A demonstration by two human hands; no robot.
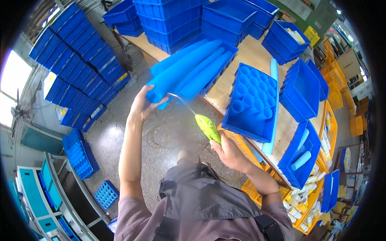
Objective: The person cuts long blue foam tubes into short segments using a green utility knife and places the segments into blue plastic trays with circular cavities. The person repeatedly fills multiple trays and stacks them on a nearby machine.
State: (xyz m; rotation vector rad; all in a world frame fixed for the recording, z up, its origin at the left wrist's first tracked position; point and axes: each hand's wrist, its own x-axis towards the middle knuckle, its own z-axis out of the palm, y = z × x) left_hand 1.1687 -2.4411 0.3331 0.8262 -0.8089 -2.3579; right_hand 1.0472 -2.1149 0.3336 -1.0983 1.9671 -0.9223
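Note:
My left hand point(141, 105) is closed around the near end of a long light-blue plastic tube point(173, 75). That tube slants up and away over several similar blue tubes point(215, 66), which lean in a blue crate at the table's edge. In my right hand point(232, 152) is a lime-green-handled tool point(206, 125) with a thin metal shaft. The shaft points to the tube's near end, close to my left fingers; whether its tip touches the rim I cannot tell.
On the wooden table point(220, 94) stands a blue crate point(250, 129) of upright tubes, with other blue crates point(299, 90) beyond it. Stacked blue crates point(76, 60) rise at left. Yellow baskets point(307, 217) of short pipe pieces sit at lower right. A blue perforated tray point(106, 195) lies at lower left.

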